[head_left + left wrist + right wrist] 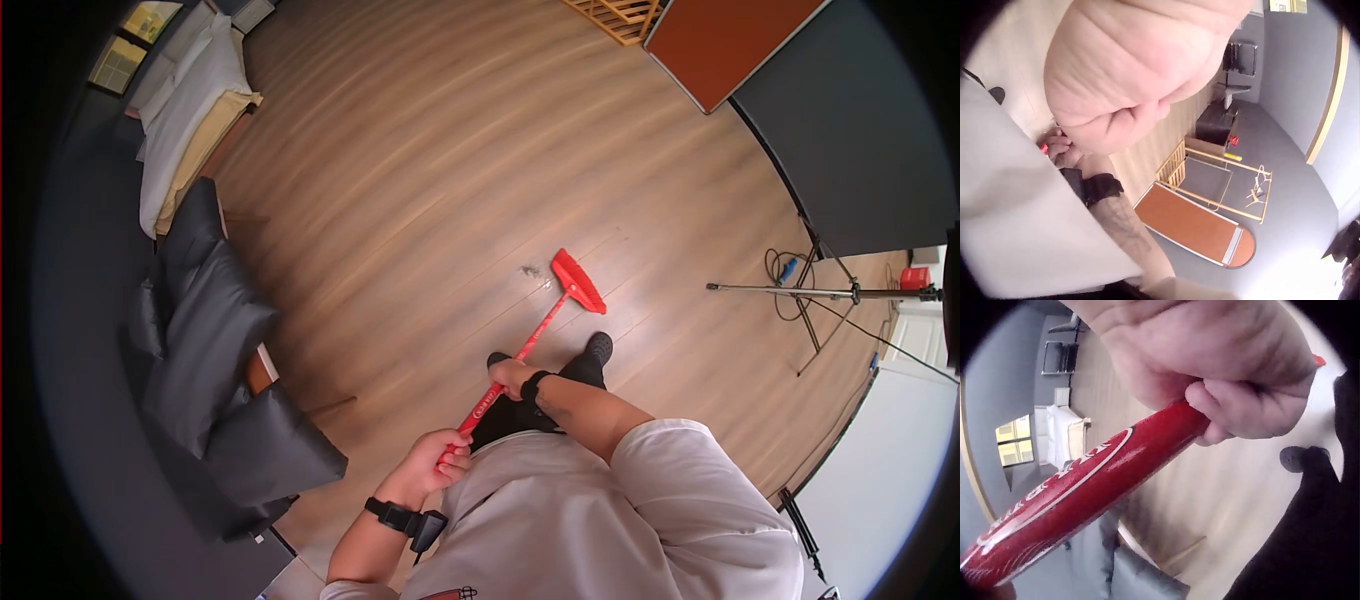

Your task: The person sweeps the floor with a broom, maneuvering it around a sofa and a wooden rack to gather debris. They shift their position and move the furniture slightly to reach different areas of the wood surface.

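A red broom (pixel 578 283) slants across the head view, its bristled head down on the wooden floor just beyond the person's feet. Near the top end of its handle, the left hand (pixel 441 462) grips with fingers curled round. Lower on the same handle the right hand (pixel 512 376) holds it. In the right wrist view the right hand (pixel 1222 369) wraps the red handle (pixel 1097 481), which bears white lettering. The left hand (pixel 1135 69) fills the top of the left wrist view and hides the handle there. A small pile of grey debris (pixel 531 271) lies left of the broom head.
Dark grey cushions on a sofa (pixel 210 340) stand at the left, with a bed (pixel 195 110) behind. To the right are a metal stand (pixel 780 290) and a coiled cable. A brown board (pixel 725 45) and a wooden rack (pixel 620 15) stand at the far side.
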`<state>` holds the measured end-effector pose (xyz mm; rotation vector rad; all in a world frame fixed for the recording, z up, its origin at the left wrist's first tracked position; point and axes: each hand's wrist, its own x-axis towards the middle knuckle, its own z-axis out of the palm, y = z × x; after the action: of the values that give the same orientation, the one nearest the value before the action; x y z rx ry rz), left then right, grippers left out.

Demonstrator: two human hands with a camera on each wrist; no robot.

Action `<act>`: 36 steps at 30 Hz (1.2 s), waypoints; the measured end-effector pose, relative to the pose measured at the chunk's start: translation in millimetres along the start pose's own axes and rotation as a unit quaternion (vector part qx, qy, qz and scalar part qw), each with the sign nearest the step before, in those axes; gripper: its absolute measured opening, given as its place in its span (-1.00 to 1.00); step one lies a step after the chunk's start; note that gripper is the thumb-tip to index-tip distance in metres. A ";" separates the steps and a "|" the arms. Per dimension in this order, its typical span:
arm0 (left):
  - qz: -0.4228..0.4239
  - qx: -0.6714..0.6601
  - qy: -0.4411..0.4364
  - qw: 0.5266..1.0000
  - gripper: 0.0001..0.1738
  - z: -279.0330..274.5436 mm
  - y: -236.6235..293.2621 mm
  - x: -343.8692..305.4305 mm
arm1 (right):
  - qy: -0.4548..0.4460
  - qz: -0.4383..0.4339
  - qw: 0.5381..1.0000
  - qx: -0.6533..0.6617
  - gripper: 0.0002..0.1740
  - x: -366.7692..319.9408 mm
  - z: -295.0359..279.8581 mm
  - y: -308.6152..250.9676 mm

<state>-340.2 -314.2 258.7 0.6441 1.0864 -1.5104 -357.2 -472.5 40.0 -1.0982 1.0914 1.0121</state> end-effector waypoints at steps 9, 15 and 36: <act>0.052 -0.003 -0.030 0.998 -0.94 -21.8 5.5 -81.7 | -0.032 0.001 0.999 -0.004 -0.79 -40.4 77.2 -42.4; 0.099 0.043 -0.068 0.992 -0.89 -9.7 8.5 -84.2 | 0.010 -0.107 0.993 0.057 -0.84 -83.1 67.2 -63.7; 0.164 0.102 0.001 0.981 -0.75 81.3 39.3 31.8 | -0.063 -0.133 0.986 0.083 -0.87 -39.8 -22.5 -126.7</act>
<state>-297.2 -399.6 255.1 0.9208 0.7855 -1.3397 -244.3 -519.1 96.8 -0.9999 0.8843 0.7541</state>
